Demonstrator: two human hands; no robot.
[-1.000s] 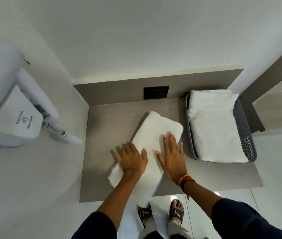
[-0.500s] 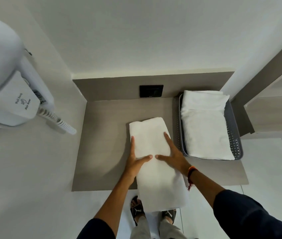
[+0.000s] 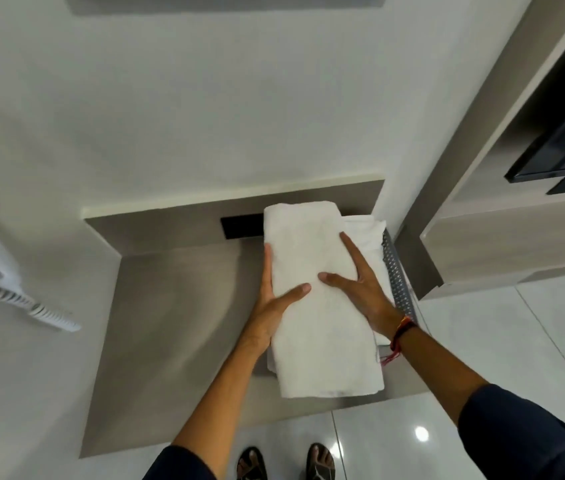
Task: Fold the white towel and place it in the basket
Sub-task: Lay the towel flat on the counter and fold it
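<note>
Both hands: left hand (image 3: 270,303) and right hand (image 3: 364,289) are clamped on the long sides of the folded white towel (image 3: 315,299).
Towel: held above the basket (image 3: 399,282), overlapping its left rim — not yet set down.
Risk: the stack may be snagged on that rim or unfolded if released early.
In basket: another towel (image 3: 366,230) already lies there.
Left of basket: a bare shelf (image 3: 177,323); nothing seen blocking.

left hand (image 3: 272,299), right hand (image 3: 366,289), hands clasping inward

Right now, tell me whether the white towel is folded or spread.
Folded: the white towel is a compact, layered rectangle held between both hands over the basket.
</note>
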